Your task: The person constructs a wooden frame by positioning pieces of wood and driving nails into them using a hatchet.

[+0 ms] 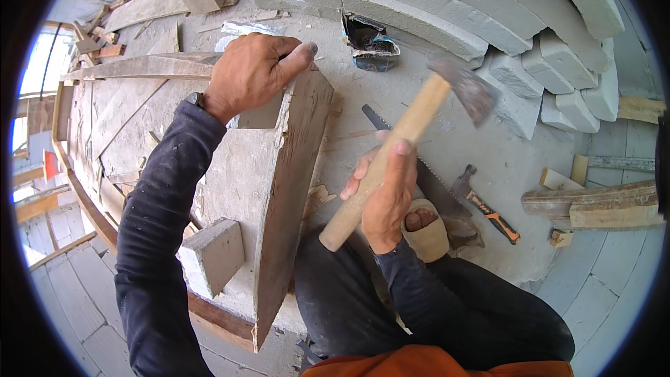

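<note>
My right hand [387,199] is wrapped around the wooden handle of a hatchet [412,126]. The hatchet's dark metal head is raised to the upper right and smeared by motion. At the far end of a wide, rough wooden board [283,202] standing on edge, my left hand [255,73] grips the top, its thumb over the corner; the other fingertips are partly hidden. Several splinters and a ragged strip show along the board's upper edge. Left of the board's near part rests a pale block [213,255].
A hand saw [436,185] lies on the concrete floor beside my foot, with a claw hammer [485,206] to its right. Pale blocks [447,21] are stacked at the back right. A torn dark container [370,45] stands near them. Timber pieces [593,202] jut in at the right.
</note>
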A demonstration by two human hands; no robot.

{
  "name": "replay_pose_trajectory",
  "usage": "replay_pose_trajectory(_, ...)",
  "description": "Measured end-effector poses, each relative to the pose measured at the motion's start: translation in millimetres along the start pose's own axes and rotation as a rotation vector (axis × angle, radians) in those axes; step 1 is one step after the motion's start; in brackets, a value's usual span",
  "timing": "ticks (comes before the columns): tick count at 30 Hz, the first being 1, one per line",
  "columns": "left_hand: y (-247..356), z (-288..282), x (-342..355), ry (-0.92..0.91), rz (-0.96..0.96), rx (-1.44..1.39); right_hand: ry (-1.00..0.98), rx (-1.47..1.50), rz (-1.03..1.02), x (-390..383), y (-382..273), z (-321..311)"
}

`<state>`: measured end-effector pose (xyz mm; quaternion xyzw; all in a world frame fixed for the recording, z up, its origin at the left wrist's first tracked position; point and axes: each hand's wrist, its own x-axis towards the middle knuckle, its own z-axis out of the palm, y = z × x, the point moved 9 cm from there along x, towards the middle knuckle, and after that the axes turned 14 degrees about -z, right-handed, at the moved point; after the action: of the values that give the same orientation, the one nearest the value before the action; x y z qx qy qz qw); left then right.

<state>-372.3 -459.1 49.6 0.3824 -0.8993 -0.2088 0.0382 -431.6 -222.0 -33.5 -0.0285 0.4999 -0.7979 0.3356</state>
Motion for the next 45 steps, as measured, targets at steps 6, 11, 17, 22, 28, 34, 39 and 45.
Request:
replay_pose_trajectory(6,0,1,2,0.046,0.038,-0.028,-0.433,-0.248,0.266,-29,49,23)
replay_pose_trajectory(11,0,2,-1,0.002,0.004,0.016,-0.029,0.015,0.011,-10,10,9)
replay_pose_trajectory(17,3,1,2,0.022,0.025,0.006,-0.425,-0.255,0.288,-31,53,23)
replay_pose_trajectory(22,4,0,1,0.029,0.021,0.025,-0.121,-0.026,0.043,-24,36,18)
replay_pose_trajectory(28,1,3,-2,0.000,0.002,0.042,-0.199,-0.098,0.101,-20,47,13)
replay_pose_trajectory(34,2,3,1,0.014,0.006,0.015,-0.330,-0.154,0.257,-30,59,22)
replay_pose_trajectory(39,-3,0,0,0.009,0.007,-0.023,-0.461,-0.354,0.259,-1,52,6)
replay_pose_trajectory(45,-25,-23,-5,0.066,0.059,-0.325,-0.765,-1.110,-0.027,94,-9,-79)
